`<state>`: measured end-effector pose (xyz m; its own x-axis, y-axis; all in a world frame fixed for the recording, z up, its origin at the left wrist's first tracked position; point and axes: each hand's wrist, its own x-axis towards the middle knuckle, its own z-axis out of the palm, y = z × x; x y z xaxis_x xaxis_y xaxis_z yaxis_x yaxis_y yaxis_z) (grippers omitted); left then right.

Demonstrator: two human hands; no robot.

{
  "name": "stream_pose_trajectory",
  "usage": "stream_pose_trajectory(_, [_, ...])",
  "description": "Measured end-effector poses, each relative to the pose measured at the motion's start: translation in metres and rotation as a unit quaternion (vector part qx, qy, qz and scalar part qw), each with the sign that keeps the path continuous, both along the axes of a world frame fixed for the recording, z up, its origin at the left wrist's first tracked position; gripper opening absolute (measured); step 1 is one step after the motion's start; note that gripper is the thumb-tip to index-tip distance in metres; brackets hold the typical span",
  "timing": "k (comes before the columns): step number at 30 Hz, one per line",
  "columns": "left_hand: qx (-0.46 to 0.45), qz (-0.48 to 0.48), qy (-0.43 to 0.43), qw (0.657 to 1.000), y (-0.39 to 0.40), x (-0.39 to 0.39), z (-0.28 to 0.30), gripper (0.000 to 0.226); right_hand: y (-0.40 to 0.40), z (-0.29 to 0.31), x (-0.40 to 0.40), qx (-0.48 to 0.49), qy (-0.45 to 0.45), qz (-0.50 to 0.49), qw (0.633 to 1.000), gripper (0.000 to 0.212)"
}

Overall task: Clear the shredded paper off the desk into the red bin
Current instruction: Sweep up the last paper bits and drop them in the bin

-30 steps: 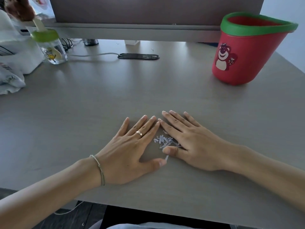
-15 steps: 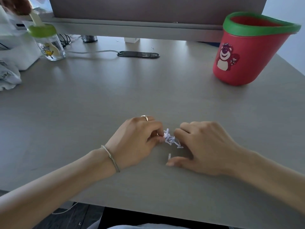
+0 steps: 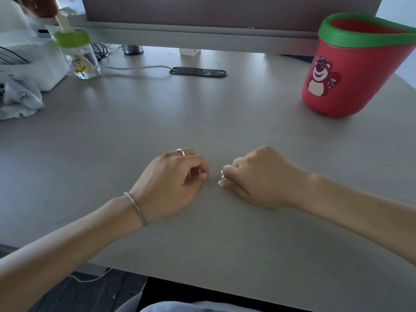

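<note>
No words or numbers can be read. The red bin, far right on the desk, bears only a pink bear picture. The crumpled white bag at far left carries small dark print, too blurred to read.

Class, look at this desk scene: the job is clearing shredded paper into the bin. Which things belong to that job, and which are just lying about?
Part of the job:
white shredded paper bits in the closed right hand
curled left hand
red plastic bin with green rim
grey desk

Just lying about:
clear glass jar with green lid
flat black oval device
crumpled white bag
</note>
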<state>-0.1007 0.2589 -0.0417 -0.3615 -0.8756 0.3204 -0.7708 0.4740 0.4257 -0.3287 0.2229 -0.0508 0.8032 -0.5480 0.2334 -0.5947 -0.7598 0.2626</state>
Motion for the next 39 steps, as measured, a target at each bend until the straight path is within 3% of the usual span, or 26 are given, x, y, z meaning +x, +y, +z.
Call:
stream_pose_trajectory(4, [-0.023,0.005,-0.02,1.0,0.003,0.002,-0.002,0.009,-0.003,-0.002,0.003,-0.036,-0.001,0.023,0.999,0.042])
stream_pose_trajectory(6, [-0.021,0.009,-0.049,0.999,0.008,0.004,-0.003,0.025,-0.004,-0.005,0.001,-0.036,-0.016,0.025,0.999,0.041])
stream_pose_trajectory(10, [0.079,0.004,-0.16,0.984,0.023,0.002,-0.005,0.077,-0.003,-0.004,-0.009,0.109,-0.154,-0.061,0.98,0.049])
stream_pose_trajectory(14, [0.137,-0.033,-0.256,0.956,0.023,-0.015,-0.005,0.091,-0.004,0.003,-0.023,0.179,-0.277,-0.104,0.938,0.049])
stream_pose_trajectory(19, [0.136,-0.104,-0.274,0.946,0.028,-0.041,-0.002,0.089,-0.001,0.007,-0.04,0.206,-0.347,-0.133,0.905,0.051])
stream_pose_trajectory(21, [0.102,-0.107,-0.237,0.96,0.027,-0.043,-0.003,0.081,-0.001,0.007,-0.041,0.205,-0.358,-0.145,0.899,0.049])
stream_pose_trajectory(24, [-0.048,-0.078,-0.175,0.98,0.013,-0.041,-0.002,0.056,-0.002,0.008,-0.041,0.224,-0.373,-0.15,0.888,0.05])
stream_pose_trajectory(28, [-0.192,-0.131,-0.262,0.937,-0.011,-0.054,0.0,0.054,-0.001,0.008,-0.043,0.226,-0.379,-0.15,0.885,0.051])
stream_pose_trajectory(32, [-0.192,-0.234,-0.284,0.91,-0.026,-0.063,0.001,0.052,-0.001,0.007,-0.044,0.235,-0.382,-0.147,0.881,0.052])
stream_pose_trajectory(39, [-0.126,-0.272,-0.241,0.923,-0.045,-0.066,-0.002,0.037,0.0,0.007,-0.042,0.224,-0.382,-0.144,0.885,0.049])
